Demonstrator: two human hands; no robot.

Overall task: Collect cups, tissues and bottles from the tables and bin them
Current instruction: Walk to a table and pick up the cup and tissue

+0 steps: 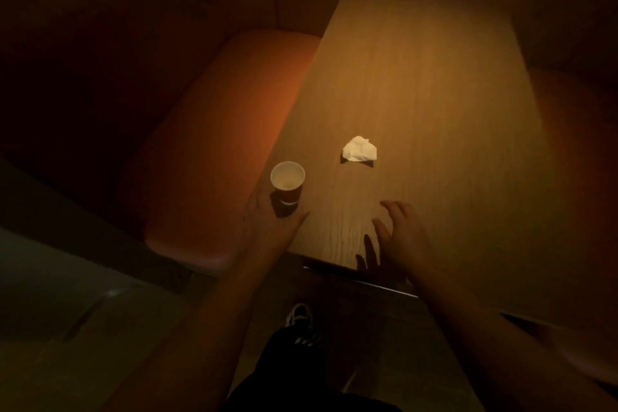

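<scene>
A red paper cup [288,183] with a white inside stands upright near the left edge of a wooden table [418,84]. My left hand [272,221] lies just in front of the cup, fingers spread to either side of its base, apart from its wall. A crumpled white tissue [359,149] lies further in, towards the table's middle. My right hand [399,231] hovers over the near edge with loosely bent fingers, holding nothing, well short of the tissue.
An orange padded bench seat [214,150] runs along the table's left side. A second seat shows dimly at far right [575,130]. My dark trousers and a shoe [299,313] stand on the floor below the table's near edge. The light is dim.
</scene>
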